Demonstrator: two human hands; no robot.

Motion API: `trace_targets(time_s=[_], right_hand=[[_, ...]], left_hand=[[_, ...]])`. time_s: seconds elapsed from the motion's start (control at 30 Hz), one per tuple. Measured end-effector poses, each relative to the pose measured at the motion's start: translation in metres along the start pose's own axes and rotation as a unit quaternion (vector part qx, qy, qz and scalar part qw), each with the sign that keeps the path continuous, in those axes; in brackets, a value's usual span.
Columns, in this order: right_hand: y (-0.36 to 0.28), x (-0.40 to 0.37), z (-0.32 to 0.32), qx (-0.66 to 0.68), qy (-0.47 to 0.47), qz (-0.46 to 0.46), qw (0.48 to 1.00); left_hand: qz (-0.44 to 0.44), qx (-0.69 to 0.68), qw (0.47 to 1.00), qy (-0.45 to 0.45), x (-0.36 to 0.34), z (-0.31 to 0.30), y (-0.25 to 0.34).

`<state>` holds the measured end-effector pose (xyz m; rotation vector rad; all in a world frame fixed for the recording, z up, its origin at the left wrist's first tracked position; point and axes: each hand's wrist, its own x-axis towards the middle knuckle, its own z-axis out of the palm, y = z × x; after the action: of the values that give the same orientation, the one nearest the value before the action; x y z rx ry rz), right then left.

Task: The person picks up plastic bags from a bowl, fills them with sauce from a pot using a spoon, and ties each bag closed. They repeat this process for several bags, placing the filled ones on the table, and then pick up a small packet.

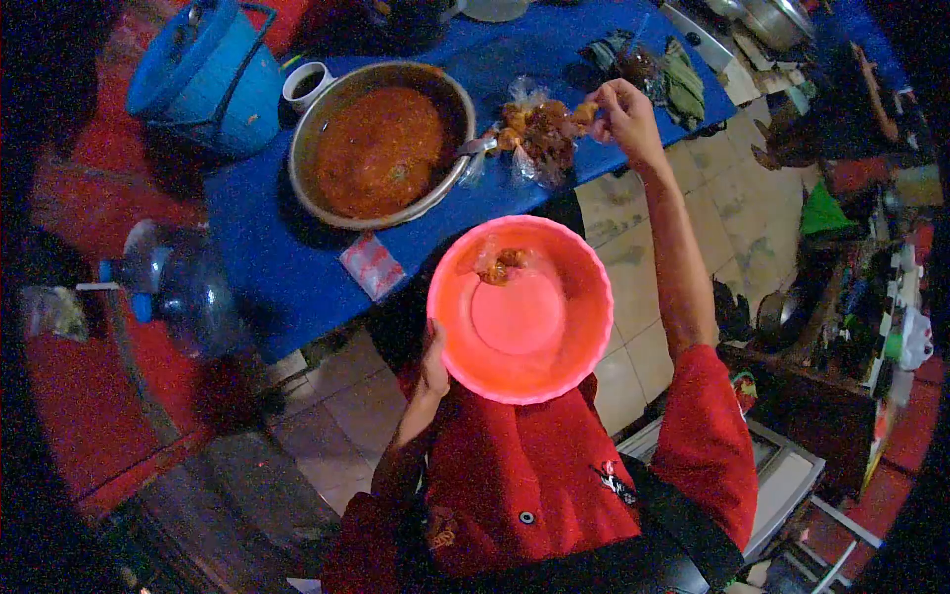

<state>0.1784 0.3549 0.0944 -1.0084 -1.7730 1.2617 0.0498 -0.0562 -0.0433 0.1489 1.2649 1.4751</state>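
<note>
My left hand [433, 366] grips the left rim of a pink plastic basin [517, 322], held in front of my body. Inside the basin, near its far wall, lies a small clear plastic bag [507, 264] with orange-brown filling. Farther off, my right hand [623, 119] pinches a small filled plastic bag [586, 117] at the right side of a pile of similar bags [542, 144]. Left of the pile stands a large metal pot [296, 178] of thick orange-red sauce [376, 148]. A ladle [477, 147] rests in it, handle over the rim.
A blue table [265, 247] carries the pot and bags. On it are a white cup [309, 87] of dark liquid, a red-and-white packet [373, 265] and dark green cloths [681, 84]. A blue bucket [213, 84] stands at the back left, a water jug [183, 287] below it.
</note>
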Motion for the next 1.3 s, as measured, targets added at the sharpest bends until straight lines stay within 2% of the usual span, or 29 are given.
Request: trace_targets(time_s=[0.07,0.13,0.17,0.2,0.27,0.3,0.33,0.37,0.4,0.43,0.47,0.53,0.6,0.67,0.7,0.8,0.87,0.9,0.93,0.97,1.0,1.07,1.1,1.13,1.2,1.23,1.27,1.3], right_hand=[[0.005,-0.001,0.001,-0.009,-0.003,-0.024,1.0],[0.022,-0.004,0.001,-0.287,-0.06,-0.058,0.954],[0.03,-0.007,0.004,-0.364,-0.088,-0.132,0.918],[0.038,-0.014,0.01,-0.365,-0.087,-0.131,0.918],[0.047,-0.026,0.023,-0.458,-0.074,-0.161,0.871],[0.046,-0.027,0.026,-0.407,-0.058,-0.168,0.896],[0.033,-0.032,0.024,-0.407,-0.059,-0.168,0.896],[0.018,-0.035,0.019,-0.267,-0.059,-0.088,0.958],[0.009,-0.038,0.015,-0.119,-0.058,-0.002,0.991],[0.02,-0.031,0.004,-0.055,-0.089,0.039,0.994],[0.023,-0.03,0.0,-0.056,-0.089,0.04,0.994],[0.011,-0.035,-0.005,0.204,-0.12,0.06,0.97],[-0.004,-0.045,-0.01,0.209,-0.105,0.078,0.969],[-0.009,-0.047,-0.023,0.219,-0.243,0.146,0.934],[-0.014,-0.053,-0.019,0.221,-0.246,0.145,0.933],[-0.024,-0.087,0.004,0.247,-0.288,0.1,0.92],[-0.027,-0.107,0.022,0.096,-0.347,0.063,0.931],[-0.029,-0.115,0.03,0.096,-0.345,0.063,0.932],[-0.03,-0.121,0.037,0.065,-0.324,0.012,0.944],[-0.029,-0.124,0.04,0.034,-0.303,-0.038,0.952],[-0.026,-0.12,0.037,0.034,-0.303,-0.038,0.952],[-0.017,-0.099,0.03,-0.152,-0.139,-0.05,0.977],[-0.026,-0.089,0.027,-0.247,-0.122,-0.012,0.961],[-0.014,-0.079,0.028,-0.246,-0.119,-0.013,0.962],[0.035,-0.058,0.035,-0.319,-0.027,-0.206,0.925],[0.057,-0.049,0.039,-0.326,-0.024,-0.149,0.933],[0.058,-0.046,0.044,-0.326,-0.022,-0.151,0.933],[0.057,-0.044,0.051,-0.37,-0.03,-0.114,0.921]], left_hand=[[-0.012,-0.008,1.0,0.006,-0.002,0.001,0.004],[-0.028,-0.013,0.999,0.013,-0.006,0.005,0.009],[-0.023,-0.012,1.0,0.008,-0.005,0.005,0.008],[-0.02,-0.011,1.0,0.003,-0.003,0.004,0.005],[-0.01,-0.001,1.0,-0.006,0.003,-0.006,-0.009],[0.001,0.008,1.0,-0.013,0.005,-0.009,-0.013],[0.001,0.007,1.0,-0.013,0.004,-0.008,-0.013],[0.006,-0.004,1.0,-0.013,0.005,-0.007,-0.013],[0.009,-0.015,1.0,-0.013,0.005,-0.005,-0.011],[0.012,-0.025,1.0,-0.014,0.005,-0.004,-0.01],[0.015,-0.034,0.999,-0.017,0.006,-0.001,-0.008],[0.013,-0.044,0.999,-0.026,0.006,0.01,0.002],[0.063,0.006,0.998,-0.03,0.004,0.023,0.015],[0.033,-0.019,0.998,-0.041,0.011,0.016,0.004],[0.006,-0.043,0.998,-0.048,0.014,0.011,0.001],[0.028,-0.012,0.999,-0.029,0.012,0.017,0.008],[0.022,-0.02,0.999,-0.017,0.011,0.014,0.003],[0.034,-0.025,0.999,-0.026,0.008,0.019,0.009],[0.045,-0.03,0.998,-0.035,0.006,0.023,0.011],[0.044,-0.03,0.998,-0.037,0.01,0.011,-0.003],[0.011,-0.044,0.999,-0.021,0.018,-0.01,-0.028],[-0.021,-0.057,0.998,-0.003,0.017,-0.022,-0.04],[0.004,-0.05,0.998,-0.026,0.012,-0.017,-0.034],[0.029,-0.042,0.997,-0.05,0.008,-0.013,-0.028],[0.035,-0.029,0.998,-0.041,0.002,-0.006,-0.022],[0.041,-0.02,0.999,-0.029,0.001,-0.004,-0.021],[0.042,-0.02,0.998,-0.03,0.001,-0.006,-0.024],[0.016,-0.019,0.999,-0.024,0.002,-0.013,-0.031]])
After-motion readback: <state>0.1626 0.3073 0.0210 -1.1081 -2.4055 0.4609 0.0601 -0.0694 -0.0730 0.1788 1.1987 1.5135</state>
